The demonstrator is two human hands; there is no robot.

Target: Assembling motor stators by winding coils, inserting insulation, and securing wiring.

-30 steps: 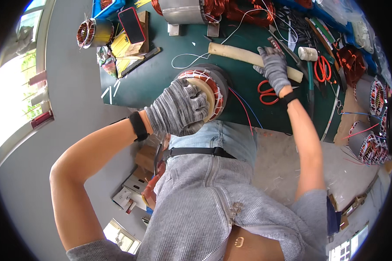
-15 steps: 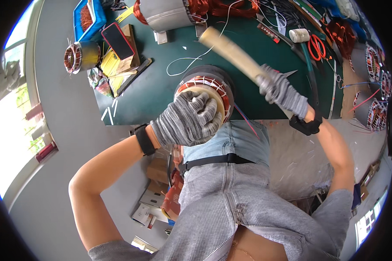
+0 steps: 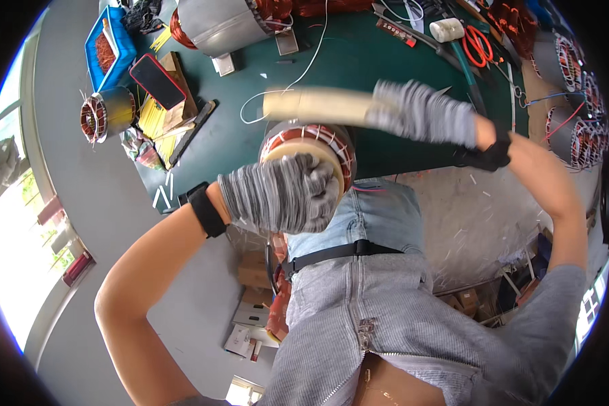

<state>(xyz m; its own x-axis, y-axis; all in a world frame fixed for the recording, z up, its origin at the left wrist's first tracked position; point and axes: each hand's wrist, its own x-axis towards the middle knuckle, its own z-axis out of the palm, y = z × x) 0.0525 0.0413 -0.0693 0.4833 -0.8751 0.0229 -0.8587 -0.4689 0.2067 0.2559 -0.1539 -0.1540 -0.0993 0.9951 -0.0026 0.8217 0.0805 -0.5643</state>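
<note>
Blurred right grip [image 3: 423, 114], pale bar [image 3: 311, 106] partly hidden, top-cropped grey cylinder [image 3: 223, 26]

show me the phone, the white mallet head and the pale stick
phone [image 3: 158, 82], head view, on its dark screen
white mallet head [image 3: 446, 30], head view, on its side
pale stick [image 3: 320, 106], head view, middle of its uncovered length

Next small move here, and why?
Probably bring the pale bar gently toward the exposed rim of the cream disc, clear of the left hand: the right hand grips the bar near one end, while the left covers much of the disc.
</note>
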